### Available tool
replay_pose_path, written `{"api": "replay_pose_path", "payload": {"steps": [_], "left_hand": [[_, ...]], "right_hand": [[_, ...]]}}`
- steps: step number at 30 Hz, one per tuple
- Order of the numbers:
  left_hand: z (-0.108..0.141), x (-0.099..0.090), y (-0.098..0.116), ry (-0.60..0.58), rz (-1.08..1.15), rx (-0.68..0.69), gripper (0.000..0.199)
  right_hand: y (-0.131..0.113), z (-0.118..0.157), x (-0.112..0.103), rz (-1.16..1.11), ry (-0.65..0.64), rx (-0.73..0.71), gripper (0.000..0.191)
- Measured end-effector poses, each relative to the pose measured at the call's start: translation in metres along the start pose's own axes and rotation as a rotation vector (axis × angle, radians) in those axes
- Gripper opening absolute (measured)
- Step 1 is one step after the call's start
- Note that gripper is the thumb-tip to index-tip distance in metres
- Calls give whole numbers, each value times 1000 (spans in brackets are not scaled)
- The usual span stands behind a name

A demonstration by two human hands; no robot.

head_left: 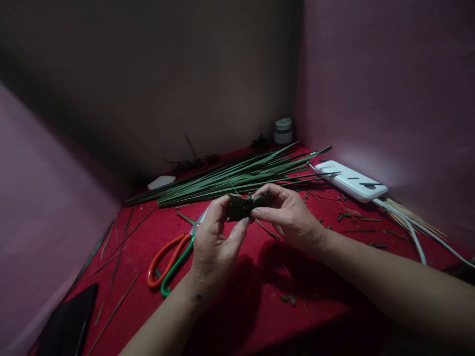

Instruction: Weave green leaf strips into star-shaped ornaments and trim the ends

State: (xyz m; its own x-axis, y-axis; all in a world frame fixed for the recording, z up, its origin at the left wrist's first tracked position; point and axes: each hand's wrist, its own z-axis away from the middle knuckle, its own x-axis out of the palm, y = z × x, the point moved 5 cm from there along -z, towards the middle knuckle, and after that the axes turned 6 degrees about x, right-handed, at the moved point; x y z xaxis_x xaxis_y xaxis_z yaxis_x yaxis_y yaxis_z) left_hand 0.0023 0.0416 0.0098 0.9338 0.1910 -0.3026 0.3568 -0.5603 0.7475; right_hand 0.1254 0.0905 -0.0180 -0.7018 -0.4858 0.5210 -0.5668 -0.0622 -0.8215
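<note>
A small dark green folded leaf piece is held up between both hands over the red surface. My left hand pinches its left side between thumb and fingers. My right hand grips its right side, the thumb near the middle of the piece. A thin strip sticks out above it, and another slants down to the right below it. Scissors with one orange and one green handle lie beside my left hand, their blades partly hidden behind it. Behind the hands lies a bundle of long green leaf strips.
A white power strip with cables lies at the right, near thin sticks. A lidded white container stands at the back corner. Leaf scraps dot the red surface. A dark flat object is at the lower left.
</note>
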Motion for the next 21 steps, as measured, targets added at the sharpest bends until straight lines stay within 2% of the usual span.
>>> {"api": "replay_pose_path", "payload": {"steps": [10, 16, 21], "left_hand": [[-3, 4, -4, -77, 127, -108, 40], [-2, 6, -2, -34, 152, -182, 33], [1, 6, -4, -28, 67, -148, 32]], "right_hand": [[3, -5, -3, -65, 25, 67, 19], [2, -2, -3, 43, 45, 39, 16], [-1, 1, -2, 140, 76, -9, 18]]}}
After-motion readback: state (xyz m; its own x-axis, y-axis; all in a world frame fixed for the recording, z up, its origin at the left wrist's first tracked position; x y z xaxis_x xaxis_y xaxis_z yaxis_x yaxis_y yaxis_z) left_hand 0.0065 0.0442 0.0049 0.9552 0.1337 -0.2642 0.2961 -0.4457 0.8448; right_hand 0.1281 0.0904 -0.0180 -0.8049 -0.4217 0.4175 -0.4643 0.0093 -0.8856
